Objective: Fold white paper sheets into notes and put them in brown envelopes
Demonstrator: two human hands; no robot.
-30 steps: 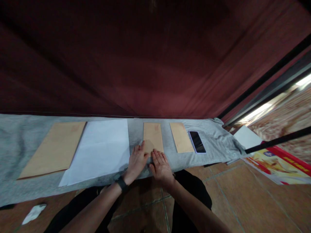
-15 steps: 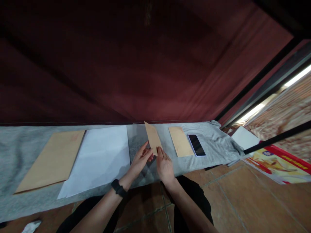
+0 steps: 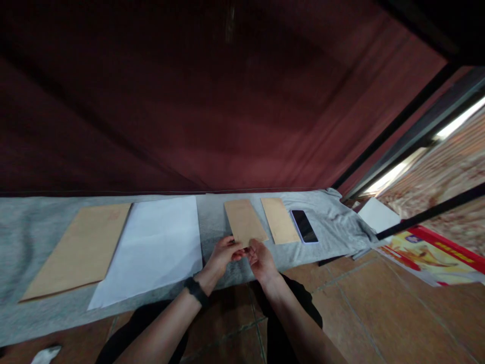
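A small brown paper envelope [image 3: 244,217] is held at its near edge by both hands over the grey cloth. My left hand [image 3: 224,255] pinches its near left corner, thumb on top. At the near edge's middle, the fingers of my right hand [image 3: 261,259] are curled against the paper, partly hidden. A second small brown envelope [image 3: 279,221] lies flat just to the right, with a dark-screened phone [image 3: 305,226] beside it. White paper sheets [image 3: 159,247] lie left of my hands, next to a large brown envelope [image 3: 78,247].
Grey cloth [image 3: 212,217] covers the long narrow surface, backed by a dark red fabric wall [image 3: 227,126]. Black metal bars [image 3: 397,131] stand at the right. A red and yellow box [image 3: 435,253] sits on the tiled floor [image 3: 364,303] at the right.
The envelope in my hands has turned from a steep tilt to a flatter, wider view. My hands have come slightly nearer, and my right hand has rolled so its fingers curl at the near edge.
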